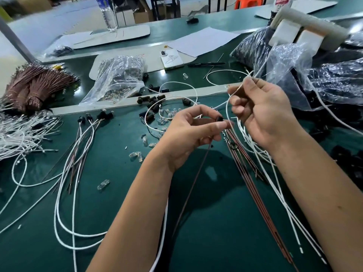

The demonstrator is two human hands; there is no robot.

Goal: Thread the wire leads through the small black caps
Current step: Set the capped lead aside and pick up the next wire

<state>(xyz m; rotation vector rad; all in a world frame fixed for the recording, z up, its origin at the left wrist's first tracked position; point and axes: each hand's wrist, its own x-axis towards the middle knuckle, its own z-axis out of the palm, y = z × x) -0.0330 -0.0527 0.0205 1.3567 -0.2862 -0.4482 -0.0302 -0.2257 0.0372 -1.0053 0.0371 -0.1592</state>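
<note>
My left hand (193, 132) pinches a small black cap (220, 118) between thumb and forefinger above the green table (117, 193). A thin brown wire (193, 184) hangs down from this hand toward me. My right hand (261, 112) is raised just right of the cap and pinches a white wire lead (236, 89) between thumb and fingers; the lead runs up and away to the right. Several loose black caps (152, 100) lie along a grey strip behind the hands.
Finished capped wires (86, 134) lie at the left, with white wire bundles (21, 134) and a brown wire bundle (33, 85) beyond. Brown wires (253, 183) lie under my right arm. Plastic bags (117, 79), clear bulbs (135, 155), a phone (171, 59) and a water bottle (107, 13) stand farther back.
</note>
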